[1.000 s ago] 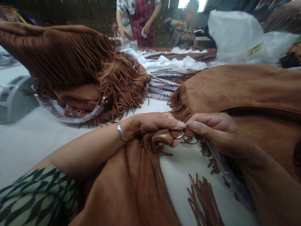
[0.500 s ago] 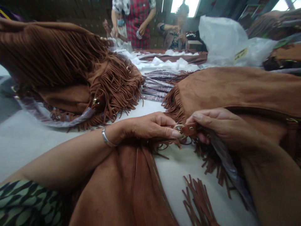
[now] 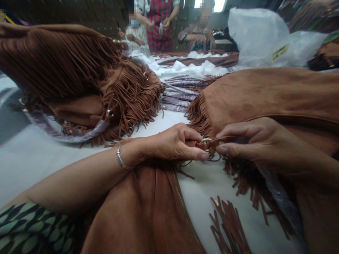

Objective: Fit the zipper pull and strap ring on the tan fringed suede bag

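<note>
My left hand point(image 3: 182, 143) is closed, with thumb and fingers pinching a gold metal ring point(image 3: 206, 140) at the side of a brown suede bag point(image 3: 132, 208). Facing it, my right hand point(image 3: 246, 143) is closed on the end of a brown leather strap point(image 3: 217, 143) that meets the ring and bears a gold stud. The rest of the strap runs down under my right forearm in clear plastic wrap point(image 3: 277, 190). The bag lies in front of me with its zip edge toward the right.
A fringed brown bag point(image 3: 58, 63) with a plastic-wrapped handle stands at left. Another suede bag point(image 3: 265, 91) lies at right. A loose tassel point(image 3: 229, 225) rests on the white table point(image 3: 193, 208). Wrapped straps point(image 3: 177, 95) lie behind, with a plastic bag point(image 3: 258, 38) and several people beyond.
My right hand has turned, its thumb now in front pinching the strap end beside the ring. The left hand keeps its pinch. The whole view has shifted slightly.
</note>
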A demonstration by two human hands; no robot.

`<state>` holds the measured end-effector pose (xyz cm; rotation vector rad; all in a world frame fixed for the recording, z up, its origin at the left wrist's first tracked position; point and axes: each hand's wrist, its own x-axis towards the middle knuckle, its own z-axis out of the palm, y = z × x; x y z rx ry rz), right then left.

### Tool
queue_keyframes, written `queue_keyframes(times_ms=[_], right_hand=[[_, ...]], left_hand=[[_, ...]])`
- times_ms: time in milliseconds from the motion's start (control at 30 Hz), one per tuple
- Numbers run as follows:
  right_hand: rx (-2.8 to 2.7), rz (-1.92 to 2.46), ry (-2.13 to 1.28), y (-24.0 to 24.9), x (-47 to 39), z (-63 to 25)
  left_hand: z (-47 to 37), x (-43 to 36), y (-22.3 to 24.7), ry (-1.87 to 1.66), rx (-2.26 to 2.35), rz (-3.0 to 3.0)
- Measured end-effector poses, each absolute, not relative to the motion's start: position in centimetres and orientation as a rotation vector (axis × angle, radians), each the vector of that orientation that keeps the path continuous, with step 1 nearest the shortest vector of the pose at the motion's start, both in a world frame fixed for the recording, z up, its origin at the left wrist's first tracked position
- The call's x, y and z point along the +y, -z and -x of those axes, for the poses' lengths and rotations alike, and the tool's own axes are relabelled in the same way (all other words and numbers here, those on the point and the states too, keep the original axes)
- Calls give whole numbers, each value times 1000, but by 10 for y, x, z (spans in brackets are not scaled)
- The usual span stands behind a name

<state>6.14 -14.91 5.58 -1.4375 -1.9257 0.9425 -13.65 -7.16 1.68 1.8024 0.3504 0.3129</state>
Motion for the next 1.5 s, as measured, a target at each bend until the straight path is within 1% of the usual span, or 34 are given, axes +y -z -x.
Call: queue_keyframes(times_ms=[100,233,367,500,633,767,867,1033,1100,1233,1300,1400,1500], right_hand=[[-1991,1387,-738,-58,-150,-56],[-2005,1405,-785,-60,-149,-56],[-1935,1538,-839,-56,-146,-62],[-1829,1613,-751,-50,-142,-70],[-1872,1642,-685,-45,-138,-78],[-1961,1690,-547,-41,-135,-82],[-2011,1688,-382,-38,-134,-82],[-2104,1515,36,-30,-134,-79],[-2100,1479,145,-29,-136,-76],[-1956,1575,74,-34,-142,-68],[-1976,1566,99,-36,-145,-64],[-2069,1374,353,-38,-150,-59],[-2100,1152,659,-39,-159,-53]], left_hand=[[136,-70,-16,-296,305,-1844],[136,-69,-13,-287,265,-1882],[140,-60,-12,-259,260,-1990],[146,-44,-9,-212,307,-2211],[147,-38,-5,-154,421,-2228],[147,-39,-7,-105,373,-2219],[151,-34,-12,-78,357,-2207],[161,-21,-16,19,380,-2088],[163,-18,-16,-38,437,-2118],[162,-21,-18,-210,490,-2295],[160,-25,-20,-280,487,-2437],[156,-35,-25,-434,451,-2533],[155,-47,-36,-433,392,-2409]])
